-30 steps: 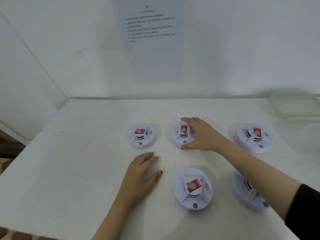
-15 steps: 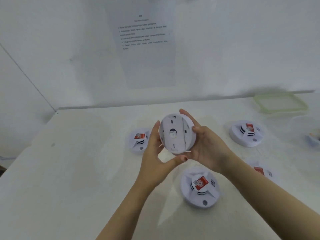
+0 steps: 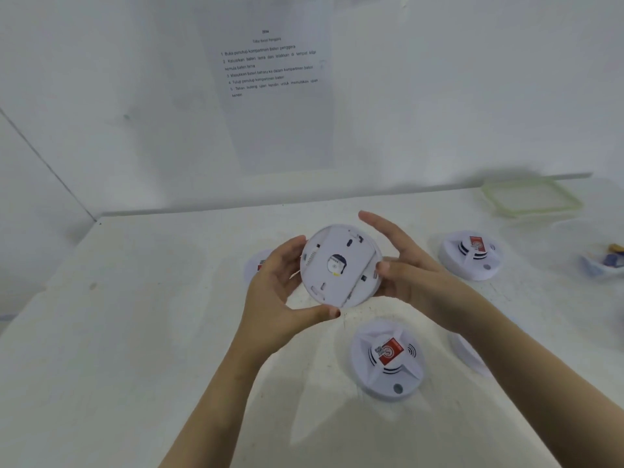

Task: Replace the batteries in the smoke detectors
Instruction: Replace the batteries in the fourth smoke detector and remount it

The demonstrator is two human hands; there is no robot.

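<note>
Reaching in with both forearms raised off the table (image 3: 135, 332). Clasping a white smoke detector (image 3: 339, 265) between left grip (image 3: 280, 292) and right grip (image 3: 408, 278), underside turned toward the camera, tilted. Left grip curled round the left rim, thumb hooked under the lower edge. Right grip closed on the right rim, thumb in front, fingers (image 3: 371, 224) stretched behind the top. Flat on the table on the near side of the grips, a second detector (image 3: 386, 359); right of the right grip, a third detector (image 3: 471, 255); half hidden behind the left grip, a fourth detector (image 3: 253, 271).
</note>
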